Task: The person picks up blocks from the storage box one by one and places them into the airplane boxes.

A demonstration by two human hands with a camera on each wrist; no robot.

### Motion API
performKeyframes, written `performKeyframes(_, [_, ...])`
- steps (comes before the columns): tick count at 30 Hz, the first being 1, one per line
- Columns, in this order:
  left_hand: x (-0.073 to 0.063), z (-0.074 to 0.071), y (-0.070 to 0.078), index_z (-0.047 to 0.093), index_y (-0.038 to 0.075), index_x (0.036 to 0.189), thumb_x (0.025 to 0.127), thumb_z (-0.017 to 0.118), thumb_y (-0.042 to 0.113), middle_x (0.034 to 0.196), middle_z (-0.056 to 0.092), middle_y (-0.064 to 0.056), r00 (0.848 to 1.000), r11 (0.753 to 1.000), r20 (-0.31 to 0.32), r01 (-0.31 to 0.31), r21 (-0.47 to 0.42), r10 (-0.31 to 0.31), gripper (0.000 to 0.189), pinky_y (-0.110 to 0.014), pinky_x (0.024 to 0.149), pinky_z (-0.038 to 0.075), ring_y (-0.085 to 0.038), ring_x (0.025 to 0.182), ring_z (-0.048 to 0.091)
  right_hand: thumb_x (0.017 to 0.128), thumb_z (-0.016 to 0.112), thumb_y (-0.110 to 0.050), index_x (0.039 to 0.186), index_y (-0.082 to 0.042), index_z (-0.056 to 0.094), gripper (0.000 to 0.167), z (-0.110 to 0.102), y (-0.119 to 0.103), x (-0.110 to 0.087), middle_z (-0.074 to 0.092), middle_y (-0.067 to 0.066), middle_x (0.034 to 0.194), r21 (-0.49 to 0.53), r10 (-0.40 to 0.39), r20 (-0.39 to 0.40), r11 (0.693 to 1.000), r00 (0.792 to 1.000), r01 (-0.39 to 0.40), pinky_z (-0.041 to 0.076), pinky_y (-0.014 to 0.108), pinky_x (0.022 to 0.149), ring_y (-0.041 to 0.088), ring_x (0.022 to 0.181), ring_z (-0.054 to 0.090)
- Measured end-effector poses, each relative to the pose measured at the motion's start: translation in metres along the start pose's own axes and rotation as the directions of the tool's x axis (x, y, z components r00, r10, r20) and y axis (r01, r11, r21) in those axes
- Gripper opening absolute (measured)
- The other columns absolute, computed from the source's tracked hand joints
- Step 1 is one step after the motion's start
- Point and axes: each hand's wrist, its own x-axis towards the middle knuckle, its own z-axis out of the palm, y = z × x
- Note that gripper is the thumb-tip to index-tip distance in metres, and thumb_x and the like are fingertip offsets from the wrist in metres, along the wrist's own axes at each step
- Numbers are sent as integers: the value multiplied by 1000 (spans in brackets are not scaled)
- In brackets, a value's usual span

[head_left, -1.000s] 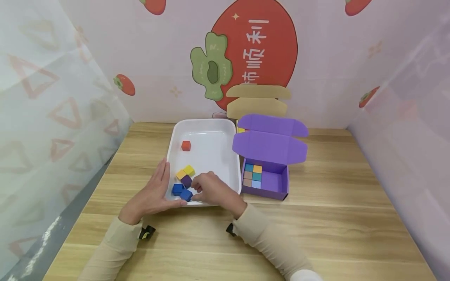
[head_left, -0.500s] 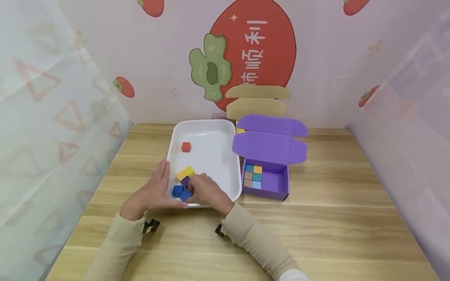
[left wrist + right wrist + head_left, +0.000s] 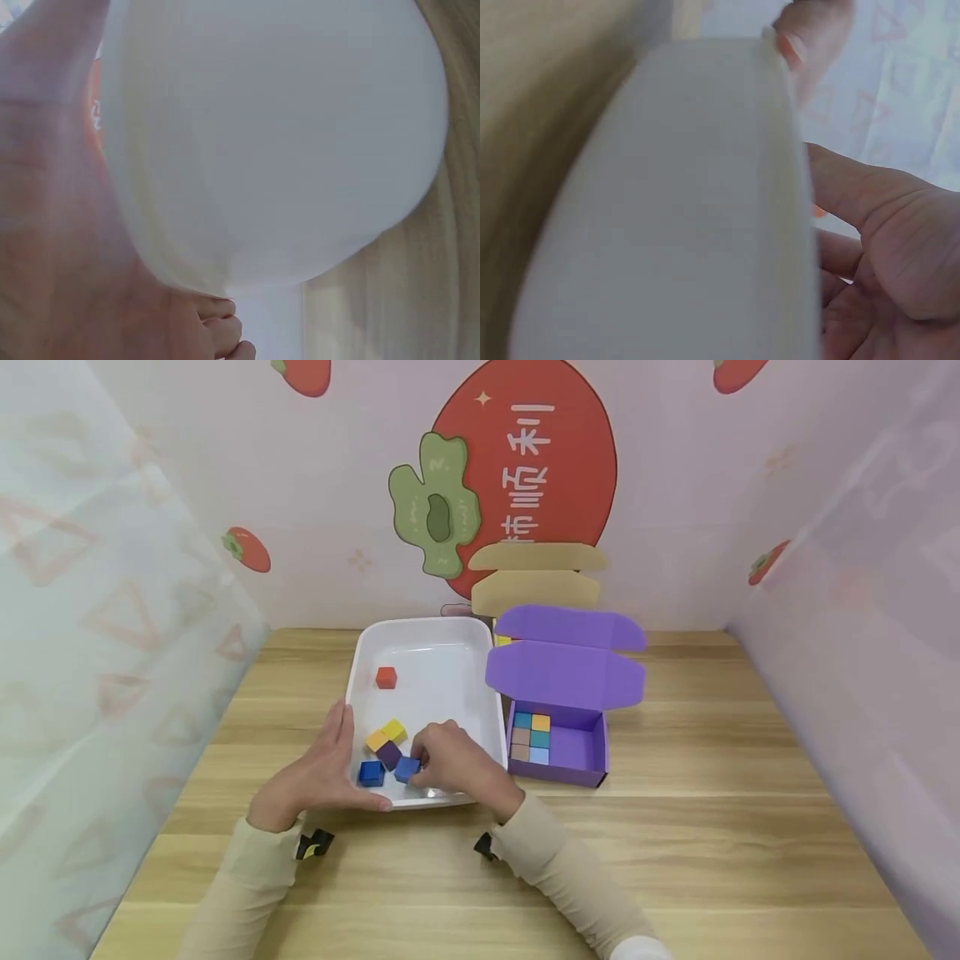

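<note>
In the head view my right hand (image 3: 459, 766) reaches inside the front of a white tray (image 3: 442, 689) and pinches a blue cube (image 3: 406, 769) between thumb and fingers. Just left of it lies a second blue cube (image 3: 371, 774). A dark purple cube (image 3: 389, 755), an orange-yellow cube (image 3: 377, 741) and a yellow cube (image 3: 393, 732) sit grouped behind. Farther back stands a red cube (image 3: 386, 677). My left hand (image 3: 311, 777) rests against the tray's front left corner, fingers straight along the side, thumb along the front rim. Both wrist views show mostly the tray's outer wall (image 3: 285, 135).
Right of the tray stands a purple box (image 3: 573, 747), lid raised, several colored cubes (image 3: 539, 739) filling its left part. Behind it rises the tan lid (image 3: 536, 592) of another box, mostly hidden. A printed backdrop (image 3: 667, 485) closes off the wooden table's (image 3: 690, 860) far edge.
My right hand closed on the blue cube and drew it to the right, away from the other blue cube. The left hand stays at the tray corner. The head view shifted slightly.
</note>
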Motion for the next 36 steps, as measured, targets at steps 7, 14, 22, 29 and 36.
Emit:
performKeyframes(7, [-2, 4, -6, -15, -8, 163, 65, 85, 78, 173, -19, -30, 998, 1000, -50, -22, 18, 23, 164, -71, 125, 22, -52, 162, -1, 86, 88, -12, 104, -3, 80, 22, -45, 27, -32, 81, 8, 99, 63, -11, -115, 998, 993, 19, 63, 26, 81, 13, 85, 73])
performKeyframes(14, [0, 10, -11, -14, -4, 165, 65, 82, 82, 175, -19, -26, 996, 999, -88, -26, 34, 29, 163, -70, 126, 23, -47, 164, -5, 86, 85, -6, 109, 2, 78, 25, -92, 64, -64, 80, 13, 102, 117, -5, -197, 993, 980, 29, 66, 31, 83, 21, 91, 78])
performKeyframes(22, [0, 11, -11, -8, -7, 165, 66, 80, 83, 175, -16, -26, 993, 995, -103, -44, 84, 52, 161, -70, 127, 21, -47, 164, -6, 90, 79, -2, 120, 6, 75, 31, -119, 113, -84, 77, 23, 116, 111, 99, -239, 991, 966, -74, 66, 41, 87, 33, 103, 78])
performKeyframes(29, [-3, 11, -10, -1, -9, 165, 68, 77, 85, 176, -8, -29, 990, 986, -120, -58, 153, 77, 156, -70, 130, 13, -49, 164, -1, 88, 79, 4, 115, 10, 75, 27, -124, 139, -90, 77, 26, 112, 57, 159, -222, 987, 962, -150, 67, 41, 83, 35, 100, 79])
performKeyframes(36, [-4, 11, -11, 0, -10, 165, 68, 78, 83, 176, -9, -28, 990, 988, -119, -63, 142, 80, 155, -71, 129, 13, -48, 164, -2, 88, 79, 4, 116, 12, 75, 29, -110, 148, -85, 78, 26, 113, 8, 202, -198, 979, 959, -204, 67, 40, 84, 32, 99, 79])
